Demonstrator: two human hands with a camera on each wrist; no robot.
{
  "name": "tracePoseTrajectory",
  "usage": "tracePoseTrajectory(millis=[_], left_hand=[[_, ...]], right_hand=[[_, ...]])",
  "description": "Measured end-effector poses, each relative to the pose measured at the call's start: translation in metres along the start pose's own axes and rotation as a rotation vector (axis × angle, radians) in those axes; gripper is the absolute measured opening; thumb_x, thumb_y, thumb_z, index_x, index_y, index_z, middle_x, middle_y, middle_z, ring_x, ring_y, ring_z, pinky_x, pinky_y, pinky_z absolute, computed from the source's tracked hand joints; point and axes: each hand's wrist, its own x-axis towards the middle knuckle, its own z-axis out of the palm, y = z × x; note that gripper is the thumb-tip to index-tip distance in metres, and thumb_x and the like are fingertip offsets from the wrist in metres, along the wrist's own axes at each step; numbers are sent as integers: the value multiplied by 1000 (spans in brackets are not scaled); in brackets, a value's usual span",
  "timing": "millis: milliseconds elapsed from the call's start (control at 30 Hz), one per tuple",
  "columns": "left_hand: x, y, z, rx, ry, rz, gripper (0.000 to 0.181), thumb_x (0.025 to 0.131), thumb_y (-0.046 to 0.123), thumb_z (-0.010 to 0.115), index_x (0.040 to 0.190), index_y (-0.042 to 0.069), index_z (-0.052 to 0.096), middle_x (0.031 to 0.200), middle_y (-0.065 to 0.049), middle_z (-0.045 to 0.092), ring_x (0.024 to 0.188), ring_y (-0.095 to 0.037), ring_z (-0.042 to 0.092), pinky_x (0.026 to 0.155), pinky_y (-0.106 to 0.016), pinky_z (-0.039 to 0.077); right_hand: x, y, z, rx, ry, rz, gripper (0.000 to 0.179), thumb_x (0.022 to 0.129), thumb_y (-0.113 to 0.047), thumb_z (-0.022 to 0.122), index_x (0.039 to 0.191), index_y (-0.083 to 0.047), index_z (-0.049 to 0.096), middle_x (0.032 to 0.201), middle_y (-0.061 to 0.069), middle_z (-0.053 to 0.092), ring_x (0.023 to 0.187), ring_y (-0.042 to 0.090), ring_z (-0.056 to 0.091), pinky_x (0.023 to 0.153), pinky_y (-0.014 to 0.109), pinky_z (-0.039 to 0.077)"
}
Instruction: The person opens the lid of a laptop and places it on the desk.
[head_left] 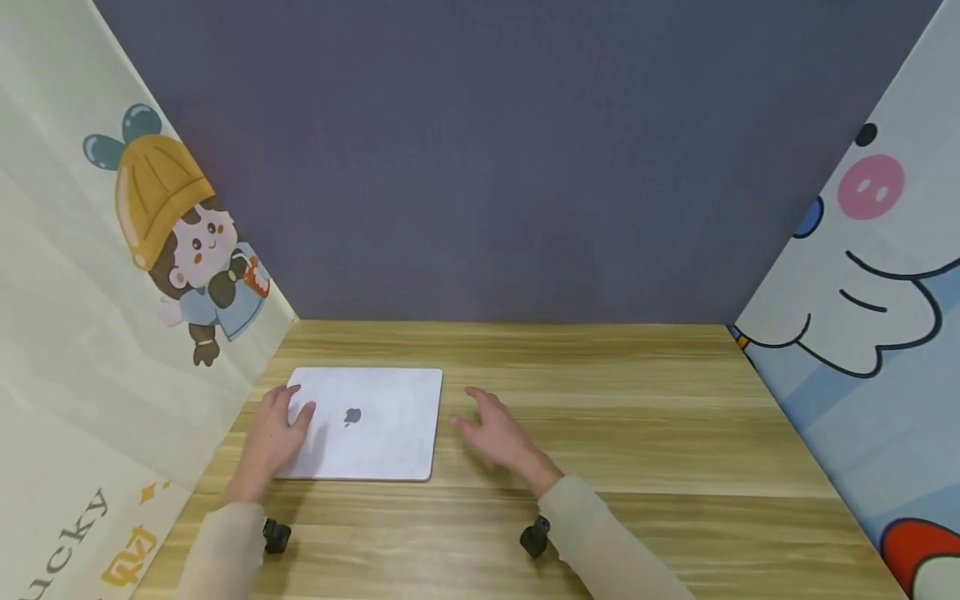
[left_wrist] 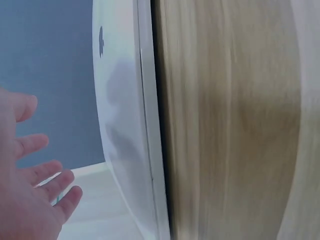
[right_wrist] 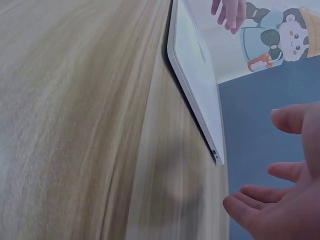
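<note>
A closed silver laptop [head_left: 390, 425] with a dark apple logo lies flat on the wooden table, left of the middle. Over its left edge hovers my left hand [head_left: 273, 433], fingers spread and relaxed; in the left wrist view that hand [left_wrist: 30, 185] shows a gap from the laptop lid [left_wrist: 120, 100] and holds nothing. My right hand [head_left: 498, 429] is off the laptop's right side, its fingers loosely extended toward it. The right wrist view shows the right hand [right_wrist: 285, 185] above the table beside the laptop's edge [right_wrist: 192, 95], where small ports are visible.
The wooden table [head_left: 637, 417] reaches back to a dark grey panel [head_left: 480, 167]. A light curtain with a cartoon child [head_left: 202, 242] hangs at the left, and a cartoon-printed cloth [head_left: 885, 308] at the right. Small black cameras sit at both wrists.
</note>
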Motion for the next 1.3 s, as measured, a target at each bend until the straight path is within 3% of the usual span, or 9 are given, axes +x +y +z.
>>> tracePoseTrajectory(millis=[500, 800, 1067, 1300], left_hand=[[2, -24, -3, 31, -90, -53, 52, 105, 23, 50, 139, -16, 43, 140, -42, 38, 130, -58, 36, 108, -69, 29], [3, -41, -4, 44, -150, -111, 56, 107, 27, 45, 143, -15, 38, 140, -42, 36, 130, -59, 34, 108, -70, 28], [5, -45, -5, 34, -224, -175, 64, 107, 36, 42, 148, -13, 33, 146, -43, 28, 135, -61, 26, 110, -72, 23], [8, -43, -6, 65, -282, -237, 68, 108, 41, 39, 151, -11, 29, 149, -43, 28, 137, -61, 26, 111, -71, 23]], right_hand=[[12, -4, 20, 66, 14, 11, 66, 99, -30, 63, 153, -2, 39, 150, 24, 46, 136, 41, 47, 112, 57, 39], [19, -6, 34, 80, 20, 41, 68, 97, -36, 64, 152, -4, 41, 151, 23, 46, 141, 40, 42, 115, 54, 35], [26, -12, 47, 92, 15, 79, 68, 96, -36, 65, 152, -4, 42, 149, 21, 49, 139, 38, 45, 113, 52, 39], [29, -17, 55, 75, 21, 101, 65, 95, -34, 67, 149, -4, 46, 148, 21, 51, 138, 38, 46, 113, 51, 39]])
